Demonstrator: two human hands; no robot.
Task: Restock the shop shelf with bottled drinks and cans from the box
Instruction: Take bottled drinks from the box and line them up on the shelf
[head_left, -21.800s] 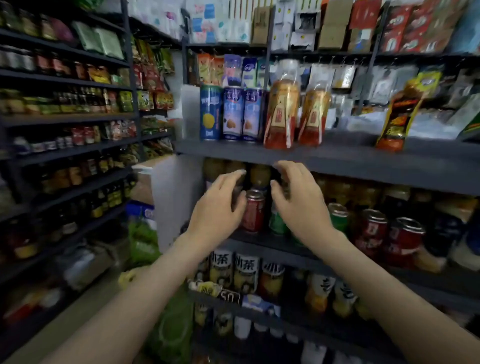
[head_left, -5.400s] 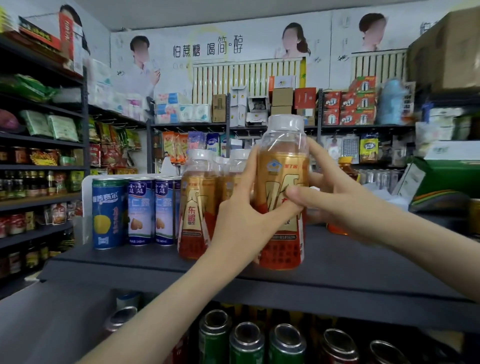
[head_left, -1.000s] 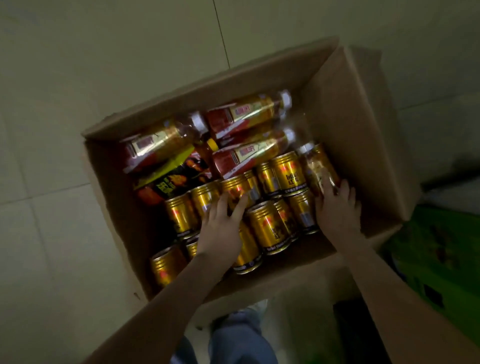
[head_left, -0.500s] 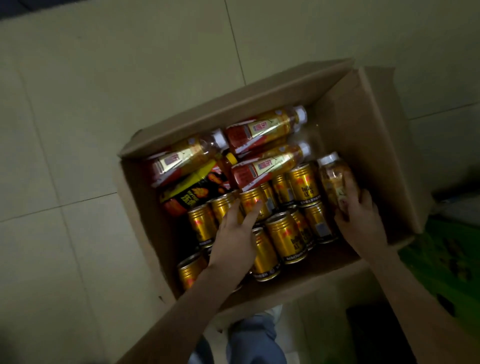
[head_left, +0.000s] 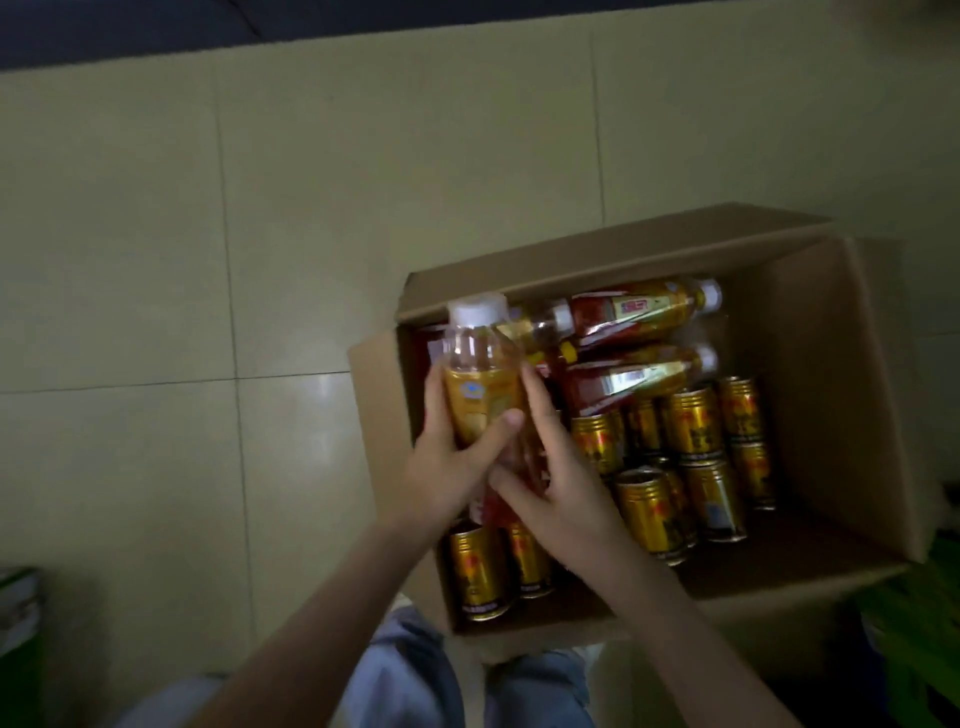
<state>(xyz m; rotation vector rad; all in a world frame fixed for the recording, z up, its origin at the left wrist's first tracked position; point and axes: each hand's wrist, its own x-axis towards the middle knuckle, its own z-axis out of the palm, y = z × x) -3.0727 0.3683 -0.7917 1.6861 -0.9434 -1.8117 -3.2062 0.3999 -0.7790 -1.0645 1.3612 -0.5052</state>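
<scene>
head view: left hand and right hand grasp one bottle, fingers round it, above the box; next move is probably standing it on the shelf.

We see a dim, yellow-tinted picture. Left of the fingers, one glossy floor tile carries a soft white patch of glare, so the light seems to fall from above. The bottle, gripped by the left hand and right hand, is brightest at its white cap, above the fingertips. Right of the fingers, gold cans glint inside the box, whose floor lies in shadow. Both hands look slightly smeared. The corners darken, and the tile lines bow toward the edges.
</scene>
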